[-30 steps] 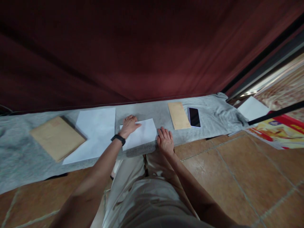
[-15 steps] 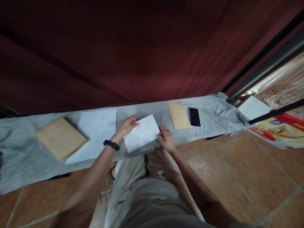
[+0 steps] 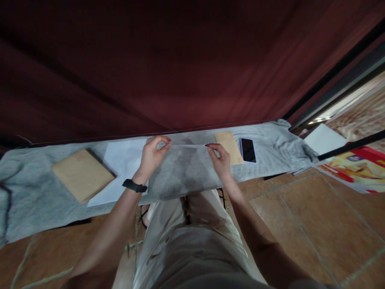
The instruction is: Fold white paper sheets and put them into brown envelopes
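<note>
Both hands are pinching a thin white paper (image 3: 188, 145) at the centre of the frame, just above the grey cloth (image 3: 186, 176).

The paper is showing almost edge-on, as a pale line stretching between the two hands; the left hand (image 3: 152, 154) is gripping its left end between thumb and fingertips, a black wristband (image 3: 134, 186) sitting on that wrist; the right hand (image 3: 221, 160) is closing on the right end the same way; just left of the left hand a large white sheet (image 3: 123, 160) is lying flat, a big brown envelope (image 3: 82, 174) overlapping its left edge; right of the right hand a small brown envelope (image 3: 229, 146) is lying beside a dark phone (image 3: 248, 150); a dark red curtain (image 3: 180, 64) is filling the upper frame; terracotta floor tiles (image 3: 300, 224) are spreading across the lower right.
</note>
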### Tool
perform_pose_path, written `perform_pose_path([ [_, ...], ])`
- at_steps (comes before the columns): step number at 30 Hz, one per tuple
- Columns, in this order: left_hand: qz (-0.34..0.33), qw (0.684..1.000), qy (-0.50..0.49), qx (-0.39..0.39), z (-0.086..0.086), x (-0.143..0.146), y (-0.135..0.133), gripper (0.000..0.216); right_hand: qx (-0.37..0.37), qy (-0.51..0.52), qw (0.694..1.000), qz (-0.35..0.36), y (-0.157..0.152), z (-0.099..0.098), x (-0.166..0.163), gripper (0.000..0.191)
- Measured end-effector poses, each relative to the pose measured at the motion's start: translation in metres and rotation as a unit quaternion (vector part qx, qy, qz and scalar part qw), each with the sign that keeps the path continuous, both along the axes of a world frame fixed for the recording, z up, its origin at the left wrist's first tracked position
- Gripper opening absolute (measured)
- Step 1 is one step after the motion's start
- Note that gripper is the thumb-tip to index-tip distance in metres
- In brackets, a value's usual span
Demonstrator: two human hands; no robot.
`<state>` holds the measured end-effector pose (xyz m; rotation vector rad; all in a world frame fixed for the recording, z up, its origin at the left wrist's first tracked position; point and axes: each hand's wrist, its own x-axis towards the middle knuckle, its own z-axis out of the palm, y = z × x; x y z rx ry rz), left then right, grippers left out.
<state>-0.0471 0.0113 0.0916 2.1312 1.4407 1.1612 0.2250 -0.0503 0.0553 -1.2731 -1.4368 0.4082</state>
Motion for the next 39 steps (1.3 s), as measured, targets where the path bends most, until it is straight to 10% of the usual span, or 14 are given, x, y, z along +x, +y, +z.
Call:
perform_pose_path([
  [5, 0.016, 0.993, 0.109, 0.046, -0.023, -0.007, -0.011, 0.018, 0.015, -0.140, 0.989, 0.054, -0.015, -0.009, -0.002, 0.031],
  [17, -0.083, 0.970, 0.223, -0.042, -0.115, -0.027, -0.057, 0.051, -0.016, -0.327, 0.933, 0.152, -0.057, -0.102, -0.013, 0.029],
  [39, -0.127, 0.975, 0.181, -0.034, -0.124, -0.017, -0.125, 0.034, -0.054, -0.282, 0.938, 0.196, -0.070, -0.107, -0.014, 0.040],
])
